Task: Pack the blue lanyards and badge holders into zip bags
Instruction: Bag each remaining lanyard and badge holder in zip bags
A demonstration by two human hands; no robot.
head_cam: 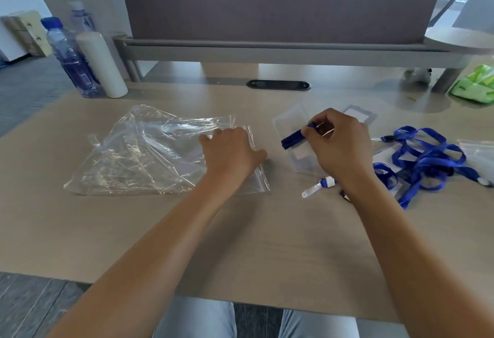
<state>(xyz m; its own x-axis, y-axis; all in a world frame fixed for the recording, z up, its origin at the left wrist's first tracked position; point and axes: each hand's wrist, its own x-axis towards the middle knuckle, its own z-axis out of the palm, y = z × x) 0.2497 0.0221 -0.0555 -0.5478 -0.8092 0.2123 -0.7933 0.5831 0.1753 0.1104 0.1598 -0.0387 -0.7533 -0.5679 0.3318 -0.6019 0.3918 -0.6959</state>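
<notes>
The left hand [231, 154] presses flat on the zip bag [149, 153] near its sealed edge, while the right hand [339, 145] pinches a folded blue lanyard [294, 137] over a clear badge holder [299, 156] on the counter [240, 244]. The bag's mouth looks shut, so the bundle could snag and unroll there. The bag lies crumpled and empty; more lanyards [425, 161] sit tangled to the right.

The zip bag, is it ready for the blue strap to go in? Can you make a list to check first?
1. Zip bag lies flat on the table: ok.
2. Left hand rests on the bag near its zip edge: ok.
3. Bag mouth open: cannot tell.
4. Right hand holds the folded blue strap: ok.
5. Badge holder picked up with it: cannot tell.
6. Other straps lie apart from the bag: ok.
</notes>
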